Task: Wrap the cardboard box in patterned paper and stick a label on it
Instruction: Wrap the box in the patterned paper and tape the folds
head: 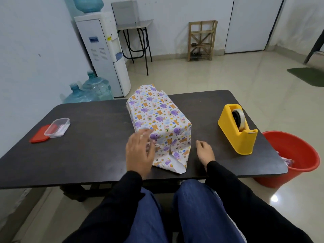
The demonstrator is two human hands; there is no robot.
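The box stands in the middle of the dark table, covered in white paper printed with purple and orange animals. Its near end is folded in, and a paper flap lies on the table toward me. My left hand hovers at the box's near left corner with fingers spread and holds nothing; it is blurred. My right hand rests on the table just right of the box, fingers loosely curled and empty. A yellow tape dispenser with a clear roll stands to the right.
A clear plastic container with its red lid beside it lies at the table's left. A red bucket stands on the floor past the table's right end. Water bottles and a dispenser stand behind the table's left.
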